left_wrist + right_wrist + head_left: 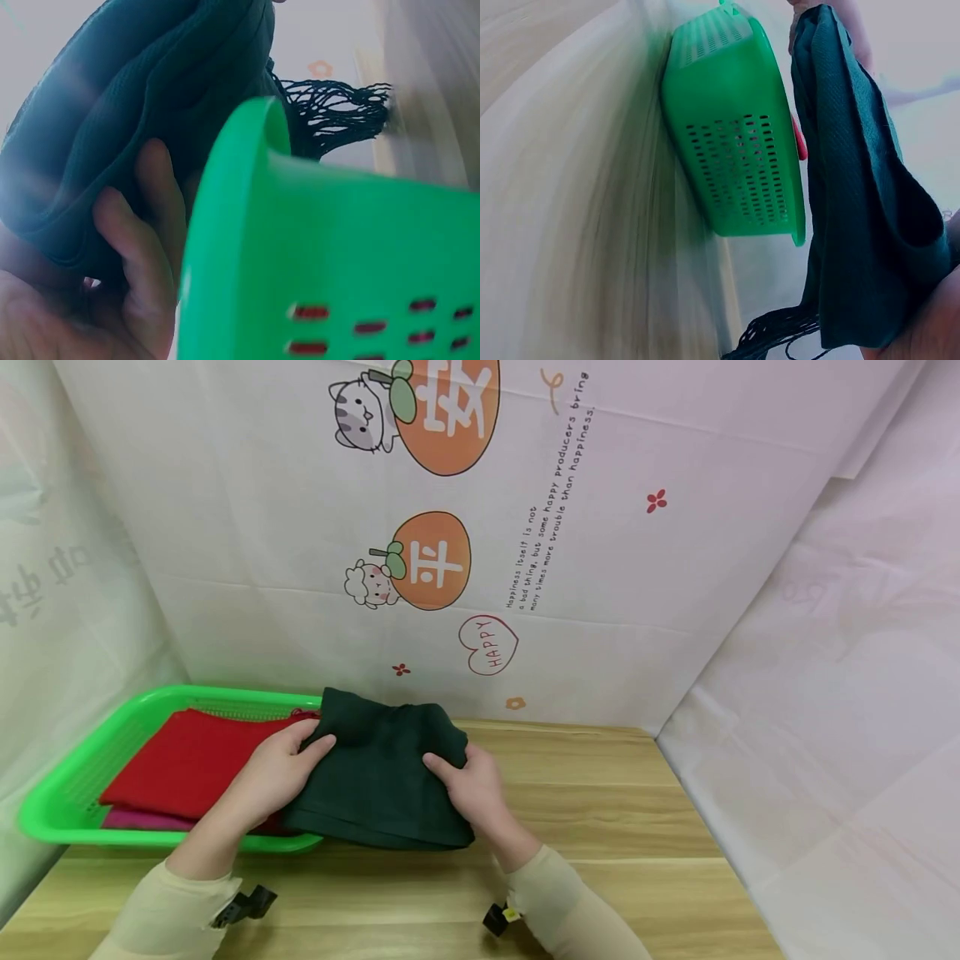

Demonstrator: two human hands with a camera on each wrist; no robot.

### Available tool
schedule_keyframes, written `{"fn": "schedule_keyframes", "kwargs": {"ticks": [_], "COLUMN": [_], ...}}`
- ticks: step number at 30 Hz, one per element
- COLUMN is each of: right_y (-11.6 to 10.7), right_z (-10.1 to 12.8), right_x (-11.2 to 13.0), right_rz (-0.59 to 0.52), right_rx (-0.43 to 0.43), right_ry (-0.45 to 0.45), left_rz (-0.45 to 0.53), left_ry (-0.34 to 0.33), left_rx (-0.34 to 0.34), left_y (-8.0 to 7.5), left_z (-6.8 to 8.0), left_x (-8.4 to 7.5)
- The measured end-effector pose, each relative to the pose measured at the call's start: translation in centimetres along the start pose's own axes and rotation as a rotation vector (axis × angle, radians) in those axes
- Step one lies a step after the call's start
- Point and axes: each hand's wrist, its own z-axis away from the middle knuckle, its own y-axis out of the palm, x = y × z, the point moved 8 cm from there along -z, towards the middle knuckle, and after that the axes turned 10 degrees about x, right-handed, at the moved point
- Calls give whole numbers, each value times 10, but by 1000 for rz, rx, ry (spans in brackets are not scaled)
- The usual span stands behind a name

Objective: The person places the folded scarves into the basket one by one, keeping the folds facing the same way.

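A folded dark green scarf (382, 777) is held up between both hands, partly over the right end of the green plastic basket (78, 756). My left hand (281, 768) grips the scarf's left edge, thumb on top and fingers curled beneath in the left wrist view. On the opposite edge, my right hand (476, 785) pinches the cloth with its thumb on the upper face. Dark fringe (337, 112) hangs from the scarf's underside. Inside the basket lies a folded red cloth (202, 760), with a magenta cloth (146, 819) under it.
The basket stands at the left of a wooden table (600, 827), against a white printed backdrop (600, 652). White sheets also rise on the left and right sides. Bare wood shows to the right of the scarf and in front of it.
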Motion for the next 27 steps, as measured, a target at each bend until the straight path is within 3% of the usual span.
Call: {"fn": "schedule_keyframes", "kwargs": {"ticks": [12, 27], "right_y": [24, 59], "right_z": [-10, -18], "right_x": [18, 35], "right_rz": [-71, -77], "right_rx": [58, 129], "right_ry": [-53, -83], "left_rz": [12, -50], "left_ry": [-26, -39], "left_rx": [2, -25], "left_y": [-25, -63], "left_z": [7, 24], "left_x": [12, 30]}}
